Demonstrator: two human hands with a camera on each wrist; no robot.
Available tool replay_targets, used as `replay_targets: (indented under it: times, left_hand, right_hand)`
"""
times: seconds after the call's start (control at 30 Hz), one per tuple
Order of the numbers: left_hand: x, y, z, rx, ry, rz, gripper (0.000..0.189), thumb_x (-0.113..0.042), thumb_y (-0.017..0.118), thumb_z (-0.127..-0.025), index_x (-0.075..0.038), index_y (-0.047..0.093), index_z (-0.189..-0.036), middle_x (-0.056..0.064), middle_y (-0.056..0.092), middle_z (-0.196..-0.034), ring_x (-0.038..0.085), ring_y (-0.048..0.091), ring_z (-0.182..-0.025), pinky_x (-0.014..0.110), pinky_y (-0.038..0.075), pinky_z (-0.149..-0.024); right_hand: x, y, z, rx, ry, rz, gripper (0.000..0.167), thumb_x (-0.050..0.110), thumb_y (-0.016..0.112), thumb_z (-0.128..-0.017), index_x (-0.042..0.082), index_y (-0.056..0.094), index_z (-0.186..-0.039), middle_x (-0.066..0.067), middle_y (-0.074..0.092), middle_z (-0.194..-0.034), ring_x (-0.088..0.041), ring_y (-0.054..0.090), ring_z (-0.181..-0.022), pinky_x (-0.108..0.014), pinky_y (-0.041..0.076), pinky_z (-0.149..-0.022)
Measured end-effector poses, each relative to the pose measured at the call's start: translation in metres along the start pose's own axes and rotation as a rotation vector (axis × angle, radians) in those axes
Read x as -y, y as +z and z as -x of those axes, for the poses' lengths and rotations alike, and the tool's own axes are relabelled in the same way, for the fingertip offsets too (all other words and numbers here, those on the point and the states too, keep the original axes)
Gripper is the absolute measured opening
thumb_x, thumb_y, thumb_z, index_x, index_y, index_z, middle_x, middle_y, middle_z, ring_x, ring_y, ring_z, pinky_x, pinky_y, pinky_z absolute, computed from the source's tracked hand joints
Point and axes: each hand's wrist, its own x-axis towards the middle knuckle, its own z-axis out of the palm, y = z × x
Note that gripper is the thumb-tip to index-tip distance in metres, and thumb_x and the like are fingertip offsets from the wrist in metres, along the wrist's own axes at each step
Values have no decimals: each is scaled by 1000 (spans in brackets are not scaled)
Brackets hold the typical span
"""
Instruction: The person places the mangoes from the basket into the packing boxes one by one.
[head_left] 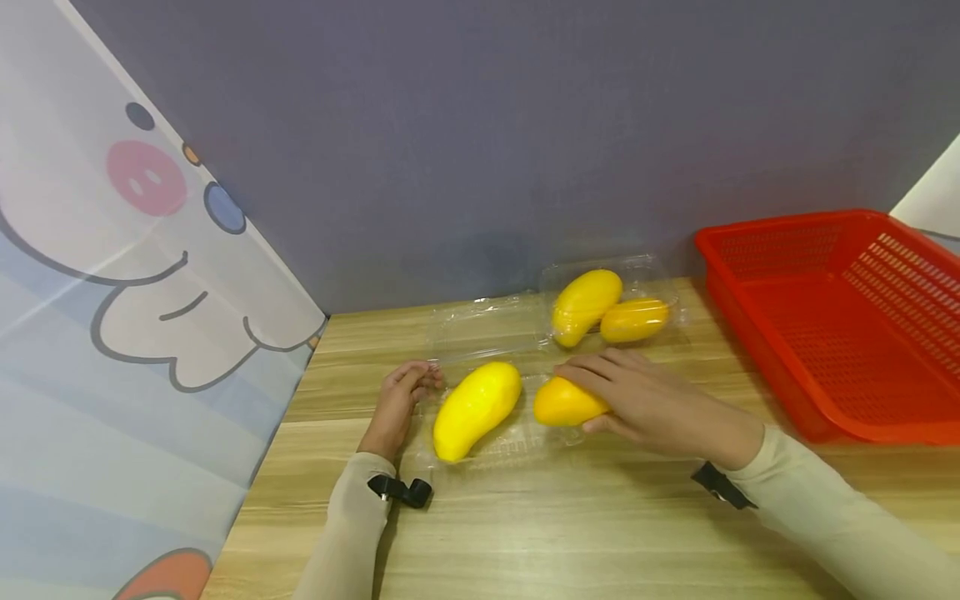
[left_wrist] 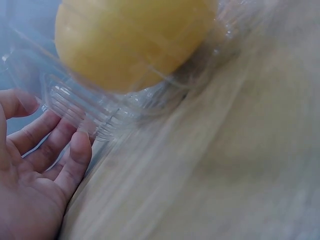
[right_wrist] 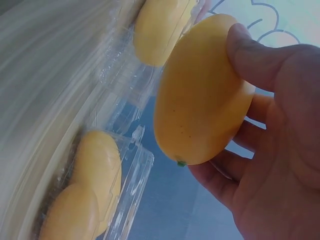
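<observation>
In my right hand (head_left: 637, 400) I grip a yellow-orange mango (head_left: 567, 402), thumb on one side and fingers on the other; a small green stem end shows on it in the right wrist view. It is held over the right part of an open clear plastic box (head_left: 517, 433). A larger, bright yellow mango (head_left: 477, 410) lies slanted in the left part of that box. At the box's left edge, my left hand (head_left: 399, 404) holds the rim between thumb and fingers. The left wrist view shows its fingers (left_wrist: 47, 150) against the box's ribbed corner.
Behind the open box is its clear lid (head_left: 487, 327), folded back. A second clear box (head_left: 660, 275) with two mangoes (head_left: 587, 305) stands to the right of the lid. A red basket (head_left: 795, 383) is at the right, and a grey panel (head_left: 480, 150) rises behind the wooden table (head_left: 525, 533).
</observation>
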Motion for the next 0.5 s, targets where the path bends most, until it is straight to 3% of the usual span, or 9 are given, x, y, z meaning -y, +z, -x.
replay_targets:
  times: [0.3, 0.5]
  left_hand:
    - [0, 0, -1, -7, 3, 9, 23, -16, 49, -103, 1, 65, -105, 1, 70, -91, 14, 66, -84, 22, 53, -71]
    - [-1, 0, 0, 0, 1, -1, 26, -16, 49, -103, 4, 64, -108, 2, 70, -92, 14, 65, -84, 22, 52, -71]
  right_hand:
    - [1, 3, -6, -35, -53, 5, 73, 45, 73, -82, 15, 50, -144, -5, 58, -136, -26, 55, -120, -52, 44, -106]
    - [4, 3, -12, 8, -55, 24, 76, 43, 76, -78, 23, 49, -146, -1, 57, -141, -28, 54, -125, -60, 38, -107]
